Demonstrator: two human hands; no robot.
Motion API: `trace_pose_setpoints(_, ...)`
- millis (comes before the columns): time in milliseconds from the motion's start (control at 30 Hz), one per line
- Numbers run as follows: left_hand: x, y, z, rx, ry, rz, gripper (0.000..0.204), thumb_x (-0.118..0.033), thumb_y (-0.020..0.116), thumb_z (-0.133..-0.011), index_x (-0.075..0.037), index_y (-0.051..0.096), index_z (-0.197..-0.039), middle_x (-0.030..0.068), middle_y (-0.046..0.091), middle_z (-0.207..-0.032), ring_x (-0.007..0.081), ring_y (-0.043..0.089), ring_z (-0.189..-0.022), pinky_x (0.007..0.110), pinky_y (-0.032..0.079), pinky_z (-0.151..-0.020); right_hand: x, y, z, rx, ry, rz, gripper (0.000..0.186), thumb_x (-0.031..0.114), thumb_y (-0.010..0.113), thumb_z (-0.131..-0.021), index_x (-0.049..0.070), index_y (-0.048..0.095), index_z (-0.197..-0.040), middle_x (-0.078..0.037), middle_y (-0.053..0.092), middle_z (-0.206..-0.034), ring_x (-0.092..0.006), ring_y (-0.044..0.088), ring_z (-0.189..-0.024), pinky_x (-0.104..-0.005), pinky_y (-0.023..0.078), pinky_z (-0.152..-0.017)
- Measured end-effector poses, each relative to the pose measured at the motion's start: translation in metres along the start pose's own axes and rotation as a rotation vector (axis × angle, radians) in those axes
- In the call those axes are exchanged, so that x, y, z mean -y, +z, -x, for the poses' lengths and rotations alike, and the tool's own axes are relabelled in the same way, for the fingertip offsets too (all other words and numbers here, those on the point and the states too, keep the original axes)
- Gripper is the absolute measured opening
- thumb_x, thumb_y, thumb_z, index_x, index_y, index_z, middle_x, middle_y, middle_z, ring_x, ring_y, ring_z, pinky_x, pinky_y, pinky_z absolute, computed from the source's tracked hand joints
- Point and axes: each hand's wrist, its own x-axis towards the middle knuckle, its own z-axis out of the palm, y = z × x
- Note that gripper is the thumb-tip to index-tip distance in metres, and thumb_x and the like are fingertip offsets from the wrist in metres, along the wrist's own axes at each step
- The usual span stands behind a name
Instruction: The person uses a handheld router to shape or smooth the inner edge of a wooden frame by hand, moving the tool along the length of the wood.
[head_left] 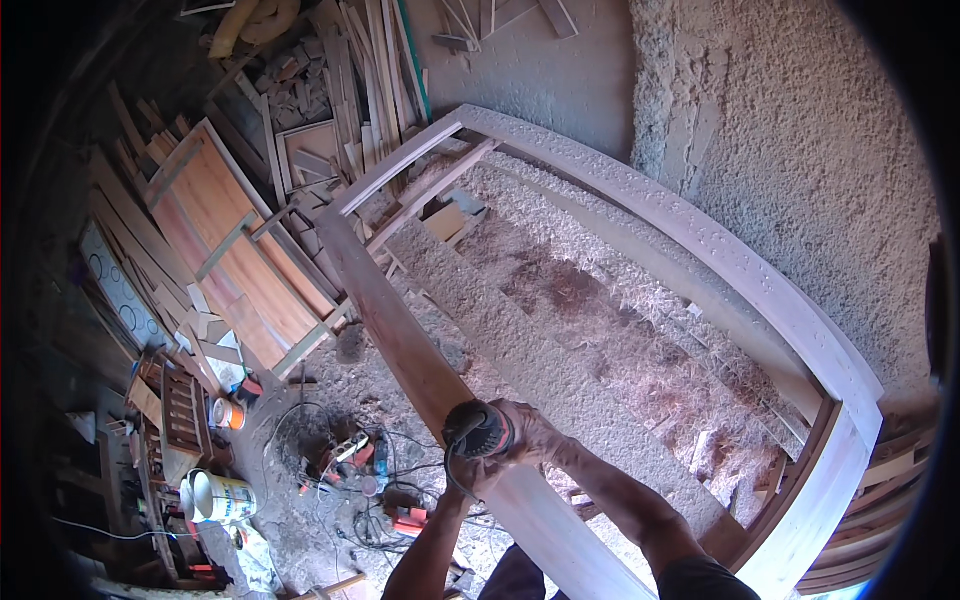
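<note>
A large wooden frame (415,350), like a door frame, lies raised in front of me. On its near-left board sits a round-topped black and red power tool (480,430). From above I cannot tell whether it is a sander or a router. My right hand (532,436) wraps round the tool's right side. My left hand (474,474) grips its near-left side, fingers partly hidden under the body. A dark cord loops beside the left hand. The tool's base is hidden. The board looks browner beyond the tool and paler on the near side.
Wood shavings (610,330) cover the ground inside the frame. At left lean a panelled wooden door (230,250) and stacked planks. Power tools and tangled cords (385,465) lie on the floor, near a white bucket (222,497). A rough wall (780,150) rises at right.
</note>
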Motion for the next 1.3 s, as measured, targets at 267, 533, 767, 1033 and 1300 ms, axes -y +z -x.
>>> trace_pose_setpoints(267,0.006,-0.01,-0.024,0.016,-0.087,0.101,0.066,-0.035,0.09,-0.08,-0.002,0.067,-0.132,0.0232,0.068,-0.13,0.0414,0.064,-0.125,0.055,0.048,-0.111,-0.002,-0.004,-0.017,-0.017,0.004,0.033,0.079,0.022,0.097,-0.06,0.014,0.063,-0.13,-0.007,0.07,-0.123,-0.0228,0.068,-0.115,-0.0365,0.053,-0.105)
trace_pose_setpoints(533,0.04,0.008,-0.019,-0.067,0.033,0.008,0.079,-0.032,0.091,-0.08,-0.004,0.055,-0.145,0.0182,0.062,-0.141,0.0382,0.061,-0.13,0.059,0.045,-0.114,-0.014,-0.006,-0.042,-0.027,-0.015,0.074,0.075,0.018,0.098,-0.062,0.012,0.063,-0.129,-0.006,0.071,-0.117,-0.0188,0.068,-0.11,-0.0347,0.053,-0.1)
trace_pose_setpoints(767,0.067,-0.005,-0.033,0.072,-0.041,0.019,0.08,-0.032,0.091,-0.078,-0.003,0.054,-0.143,0.019,0.061,-0.141,0.0392,0.059,-0.131,0.054,0.043,-0.116,-0.014,-0.003,-0.072,-0.021,-0.006,0.045,0.073,0.022,0.099,-0.062,0.011,0.062,-0.124,-0.007,0.071,-0.117,-0.0201,0.069,-0.109,-0.0348,0.054,-0.099)
trace_pose_setpoints(1033,0.09,-0.018,-0.061,-0.047,-0.009,0.068,0.085,-0.033,0.091,-0.076,-0.002,0.053,-0.146,0.0193,0.06,-0.143,0.0391,0.055,-0.136,0.053,0.039,-0.119,-0.022,-0.004,-0.109,-0.009,-0.039,0.15,0.077,0.031,0.099,-0.062,0.011,0.06,-0.125,-0.007,0.07,-0.117,-0.022,0.069,-0.11,-0.0363,0.053,-0.101)
trace_pose_setpoints(1300,0.128,-0.007,-0.055,0.061,-0.066,0.025,0.092,-0.042,0.09,-0.078,-0.002,0.049,-0.15,0.0208,0.057,-0.147,0.0419,0.053,-0.138,0.055,0.034,-0.122,-0.023,-0.005,-0.137,-0.005,-0.044,0.176,0.078,0.029,0.098,-0.063,0.012,0.058,-0.127,-0.007,0.069,-0.118,-0.0227,0.069,-0.109,-0.0368,0.053,-0.101)
